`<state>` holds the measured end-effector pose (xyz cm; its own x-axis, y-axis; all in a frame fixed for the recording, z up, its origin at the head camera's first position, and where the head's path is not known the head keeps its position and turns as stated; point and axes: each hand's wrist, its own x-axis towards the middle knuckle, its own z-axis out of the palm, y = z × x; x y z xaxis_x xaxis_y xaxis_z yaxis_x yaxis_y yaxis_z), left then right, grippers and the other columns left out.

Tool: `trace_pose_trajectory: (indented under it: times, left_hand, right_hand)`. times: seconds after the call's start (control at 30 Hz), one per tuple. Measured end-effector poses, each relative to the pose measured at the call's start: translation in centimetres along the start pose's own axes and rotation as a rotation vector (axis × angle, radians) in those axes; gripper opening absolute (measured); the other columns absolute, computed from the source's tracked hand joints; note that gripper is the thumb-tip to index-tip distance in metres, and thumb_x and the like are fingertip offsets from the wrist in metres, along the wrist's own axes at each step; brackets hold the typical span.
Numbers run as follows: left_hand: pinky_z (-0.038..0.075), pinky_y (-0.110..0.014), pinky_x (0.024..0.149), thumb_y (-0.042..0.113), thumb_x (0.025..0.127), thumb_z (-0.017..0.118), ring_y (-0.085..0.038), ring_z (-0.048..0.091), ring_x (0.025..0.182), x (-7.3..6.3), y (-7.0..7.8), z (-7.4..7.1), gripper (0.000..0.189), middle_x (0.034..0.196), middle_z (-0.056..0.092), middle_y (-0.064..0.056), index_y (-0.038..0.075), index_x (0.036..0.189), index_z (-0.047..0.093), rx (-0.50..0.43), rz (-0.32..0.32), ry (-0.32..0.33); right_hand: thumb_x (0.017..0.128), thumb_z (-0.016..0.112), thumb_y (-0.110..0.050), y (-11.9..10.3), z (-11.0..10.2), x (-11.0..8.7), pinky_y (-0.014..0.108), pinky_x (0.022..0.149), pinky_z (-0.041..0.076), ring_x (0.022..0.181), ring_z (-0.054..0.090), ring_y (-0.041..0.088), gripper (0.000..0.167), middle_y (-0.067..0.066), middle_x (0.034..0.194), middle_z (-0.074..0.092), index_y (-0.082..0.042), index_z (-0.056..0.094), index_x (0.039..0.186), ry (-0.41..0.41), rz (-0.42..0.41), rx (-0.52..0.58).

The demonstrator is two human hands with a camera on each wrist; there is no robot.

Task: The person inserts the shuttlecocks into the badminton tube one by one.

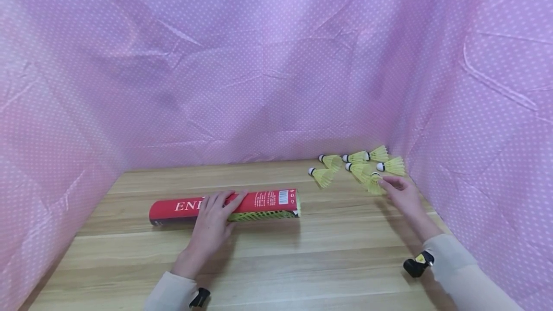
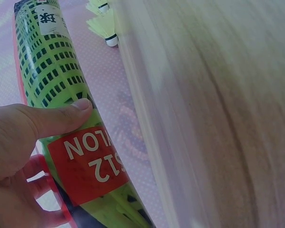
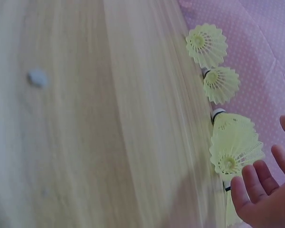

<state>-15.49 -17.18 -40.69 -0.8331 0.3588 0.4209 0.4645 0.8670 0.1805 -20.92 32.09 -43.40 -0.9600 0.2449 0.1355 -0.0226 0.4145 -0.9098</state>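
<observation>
My left hand (image 1: pixel 211 222) grips a red and green shuttlecock tube (image 1: pixel 268 200) lying on its side, fingers over the top. The left wrist view shows the thumb (image 2: pixel 61 118) across its clear green-patterned side. At the right, my right hand (image 1: pixel 402 196) reaches to a yellow shuttlecock (image 1: pixel 374 185) with a white cork, fingertips right at its edge. Thumb and forefinger stand apart in the right wrist view, with a shuttlecock (image 3: pixel 235 152) just past the other fingertips. Several more yellow shuttlecocks (image 1: pixel 358 171) lie grouped beyond this hand.
A wood-grain table (image 1: pixel 302 268) bears everything. Pink dotted cloth (image 1: pixel 268 85) hangs behind it and along both sides, close to the shuttlecocks at the back right. Each wrist wears a pale cuff with a black device (image 1: pixel 418 264).
</observation>
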Motion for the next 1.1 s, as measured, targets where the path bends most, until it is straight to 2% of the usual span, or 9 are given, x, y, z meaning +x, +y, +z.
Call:
trace_pose_trajectory:
  times: [0.03, 0.1, 0.2, 0.3, 0.43, 0.63, 0.8, 1.0, 1.1]
  left_hand:
    - [0.025, -0.064, 0.113, 0.004, 0.069, 0.092, -0.037, 0.045, 0.129, 0.0, 0.0, 0.0, 0.095, 0.141, 0.051, -0.015, 0.027, 0.151, 0.049, 0.001, 0.001, 0.002]
    - [0.025, -0.064, 0.113, 0.005, 0.069, 0.092, -0.037, 0.045, 0.129, 0.0, -0.1, 0.1, 0.096, 0.141, 0.051, -0.014, 0.027, 0.151, 0.048, 0.004, 0.002, 0.003]
    - [0.026, -0.063, 0.113, 0.005, 0.069, 0.092, -0.037, 0.045, 0.129, 0.0, -0.2, 0.1, 0.096, 0.141, 0.051, -0.014, 0.027, 0.151, 0.048, 0.007, 0.005, 0.006]
    - [0.026, -0.063, 0.113, 0.005, 0.069, 0.092, -0.036, 0.045, 0.129, 0.0, -0.2, 0.1, 0.096, 0.141, 0.051, -0.014, 0.028, 0.151, 0.048, 0.005, 0.006, 0.008]
    - [0.026, -0.063, 0.113, 0.005, 0.068, 0.092, -0.036, 0.045, 0.129, -0.1, -0.3, 0.1, 0.097, 0.141, 0.051, -0.014, 0.028, 0.151, 0.048, 0.006, 0.000, 0.008]
    - [0.027, -0.063, 0.113, 0.006, 0.068, 0.093, -0.036, 0.045, 0.129, -0.1, -0.3, 0.0, 0.098, 0.141, 0.052, -0.014, 0.028, 0.151, 0.048, 0.011, -0.003, 0.010]
    - [0.027, -0.063, 0.112, 0.006, 0.068, 0.093, -0.036, 0.045, 0.128, -0.1, -0.3, 0.0, 0.097, 0.141, 0.052, -0.014, 0.028, 0.151, 0.048, 0.012, -0.002, 0.012]
    - [0.027, -0.063, 0.113, 0.006, 0.068, 0.093, -0.036, 0.045, 0.129, -0.1, -0.4, 0.1, 0.097, 0.141, 0.051, -0.013, 0.028, 0.151, 0.048, 0.012, -0.006, 0.006]
    - [0.026, -0.064, 0.113, 0.006, 0.068, 0.093, -0.036, 0.045, 0.129, -0.1, -0.4, 0.1, 0.097, 0.142, 0.051, -0.013, 0.028, 0.152, 0.048, 0.008, -0.009, 0.001]
  right_hand:
    - [0.098, 0.068, -0.032, 0.0, -0.1, 0.0, 0.021, 0.070, 0.055, 0.084, 0.061, 0.001, 0.052, -0.014, 0.100, 0.063, 0.007, 0.057, 0.130, 0.015, 0.006, -0.003]
    - [0.097, 0.068, -0.033, 0.0, -0.2, 0.1, 0.019, 0.068, 0.053, 0.083, 0.057, -0.001, 0.054, -0.006, 0.104, 0.065, 0.007, 0.056, 0.132, 0.033, 0.026, -0.015]
    - [0.097, 0.068, -0.036, 0.0, -0.3, 0.2, 0.016, 0.073, 0.048, 0.102, 0.059, 0.014, 0.061, 0.018, 0.124, 0.060, 0.006, 0.051, 0.137, 0.031, 0.049, -0.044]
    - [0.097, 0.067, -0.040, 0.0, -0.3, 0.3, 0.028, 0.090, 0.048, 0.122, 0.051, 0.037, 0.069, 0.032, 0.139, 0.047, 0.005, 0.044, 0.144, 0.010, 0.059, -0.065]
    - [0.094, 0.070, -0.039, 0.2, -0.2, 0.5, 0.053, 0.103, 0.041, 0.127, 0.045, 0.046, 0.076, 0.035, 0.140, 0.043, 0.005, 0.040, 0.148, 0.005, 0.054, -0.076]
    - [0.091, 0.075, -0.039, 1.0, -0.2, 0.7, 0.061, 0.103, 0.039, 0.125, 0.045, 0.050, 0.079, 0.037, 0.138, 0.044, 0.005, 0.040, 0.148, 0.021, 0.026, -0.166]
    - [0.089, 0.076, -0.041, 1.4, -0.2, 0.8, 0.060, 0.097, 0.042, 0.118, 0.049, 0.047, 0.078, 0.036, 0.134, 0.047, 0.004, 0.045, 0.145, 0.045, -0.001, -0.252]
    - [0.087, 0.078, -0.043, 1.6, -0.1, 0.9, 0.042, 0.076, 0.044, 0.099, 0.053, 0.036, 0.079, 0.028, 0.114, 0.055, 0.004, 0.048, 0.142, 0.081, -0.021, -0.339]
    - [0.086, 0.078, -0.042, 1.6, 0.0, 1.0, 0.039, 0.075, 0.041, 0.099, 0.051, 0.035, 0.079, 0.026, 0.112, 0.055, 0.006, 0.048, 0.141, 0.086, -0.015, -0.352]
